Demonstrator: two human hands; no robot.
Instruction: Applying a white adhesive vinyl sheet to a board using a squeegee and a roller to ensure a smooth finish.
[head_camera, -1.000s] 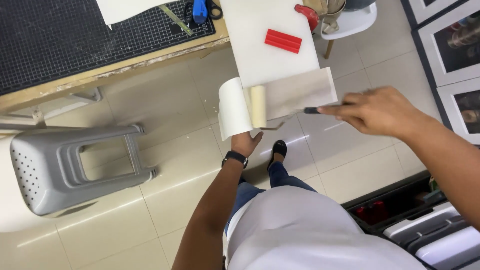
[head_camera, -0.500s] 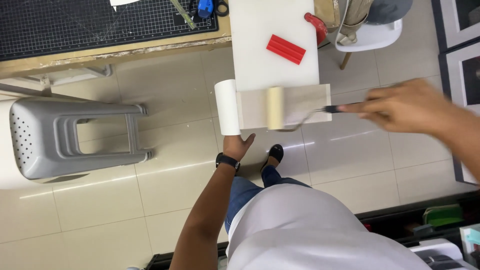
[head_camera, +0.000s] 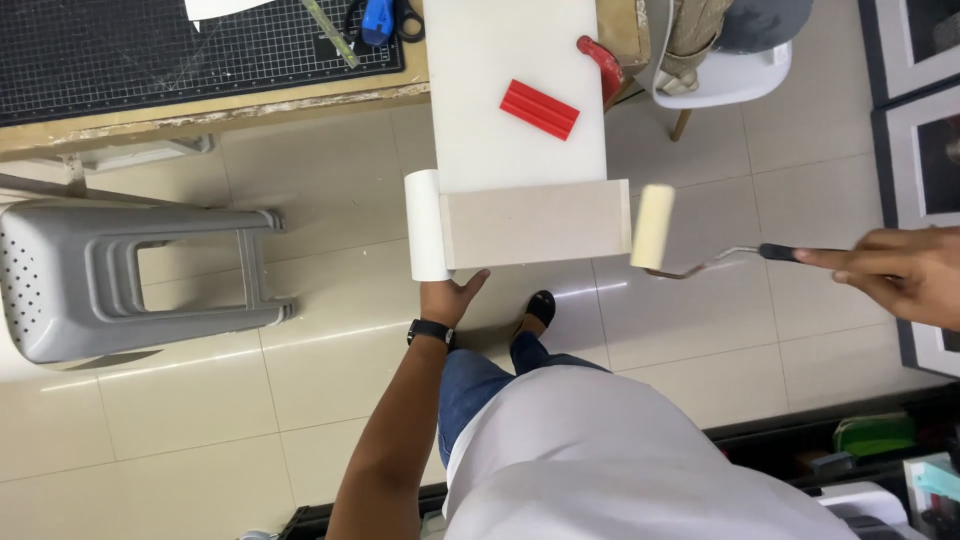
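No packages, labels, signs or screens clearly show around you; the bottom-right clutter is too small to tell.

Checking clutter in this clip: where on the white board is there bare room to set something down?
On the white board, bare patches lie left of the red ribbed block and between it and the grey card. The near end is crowded: card, paper roll, left hand; right hand holds the roller.

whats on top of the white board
A red ribbed block lies on the white board, and a grey card covers its near end. The board's near edge under the card is hidden.
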